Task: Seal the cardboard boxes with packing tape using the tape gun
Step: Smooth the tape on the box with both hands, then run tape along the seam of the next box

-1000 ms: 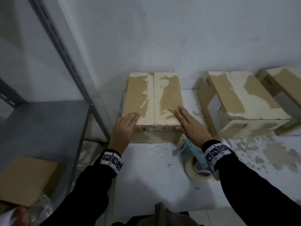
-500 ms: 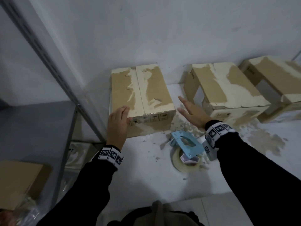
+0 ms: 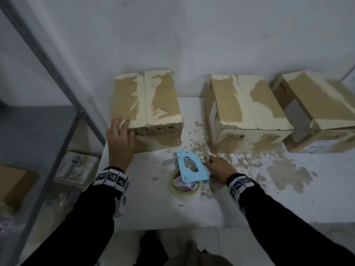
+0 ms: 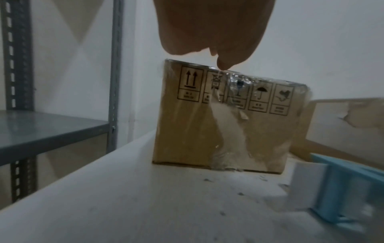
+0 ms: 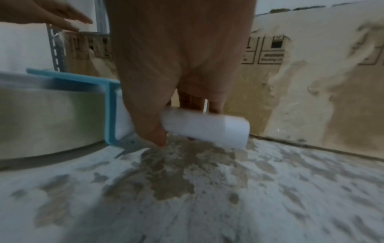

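Two hands low over table (image 3: 153, 204): left hand (image 3: 120, 143) flat, fingers straight on left box (image 3: 148, 104) front corner; right hand (image 3: 219, 167), off that box since earlier, curling round tape gun (image 3: 190, 169) white handle (image 5: 207, 126) before boxes.

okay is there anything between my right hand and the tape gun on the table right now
Nothing visible. Your right hand has reached the tape gun: its fingers are on the white handle beside the blue frame, though the grip isn't clearly closed. Your left hand rests on the left box, out of the way.
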